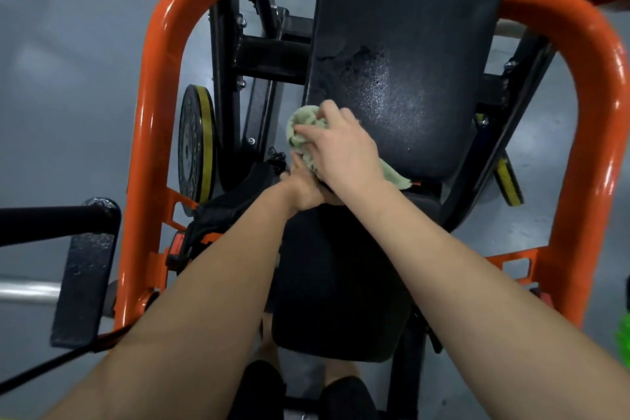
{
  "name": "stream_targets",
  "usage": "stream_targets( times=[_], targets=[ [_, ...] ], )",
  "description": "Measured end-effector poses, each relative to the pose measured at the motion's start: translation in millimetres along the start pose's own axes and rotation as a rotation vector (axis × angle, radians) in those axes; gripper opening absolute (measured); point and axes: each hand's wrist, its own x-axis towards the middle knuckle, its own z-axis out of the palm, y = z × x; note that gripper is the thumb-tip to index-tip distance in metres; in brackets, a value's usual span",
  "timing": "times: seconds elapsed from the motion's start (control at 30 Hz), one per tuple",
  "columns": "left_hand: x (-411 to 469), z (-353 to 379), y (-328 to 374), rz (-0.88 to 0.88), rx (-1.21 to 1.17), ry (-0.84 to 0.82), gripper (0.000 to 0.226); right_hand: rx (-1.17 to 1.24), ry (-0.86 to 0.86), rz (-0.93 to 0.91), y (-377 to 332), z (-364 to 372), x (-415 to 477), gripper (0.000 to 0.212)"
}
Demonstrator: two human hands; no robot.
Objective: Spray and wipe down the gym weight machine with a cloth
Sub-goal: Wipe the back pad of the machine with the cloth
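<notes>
Right hand bunches the green cloth and presses it onto the lower left edge of the back pad, spray droplets glistening just beyond the knuckles. Left hand sits underneath, at the seat pad joint, likely bracing, though I cannot tell its grip. The orange frame hems in both arms, and a weight plate stands left of the cloth.

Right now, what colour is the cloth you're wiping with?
Pale green. The head view shows the cloth bunched under the right hand.
</notes>
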Motion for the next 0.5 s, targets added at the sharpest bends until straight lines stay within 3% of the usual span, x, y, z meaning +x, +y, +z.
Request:
stream_targets(
  times=[0.1,0.17,0.3,0.5],
  targets=[
    [-6.7,-6.6,4.4,0.043,0.102,0.031,0.089,-0.123,-0.119,-0.221,-9.9,3.4,8.0,0.028],
    [-5.1,-6.7,6.2,0.069,0.085,0.077,0.073,-0.171,-0.082,-0.252,-4.7,3.9,1.4,0.023],
    [-8.1,-1.3,2.8,0.026,0.044,0.029,0.133,-0.033,-0.047,-0.007,27.0,-12.6,-27.9,0.037],
    [-11.7,-5.1,1.4,-0.004,-0.081,-0.017,0.145,0.177,0.155,0.555,94.7,-34.1,-98.6,0.037]
  ],
)
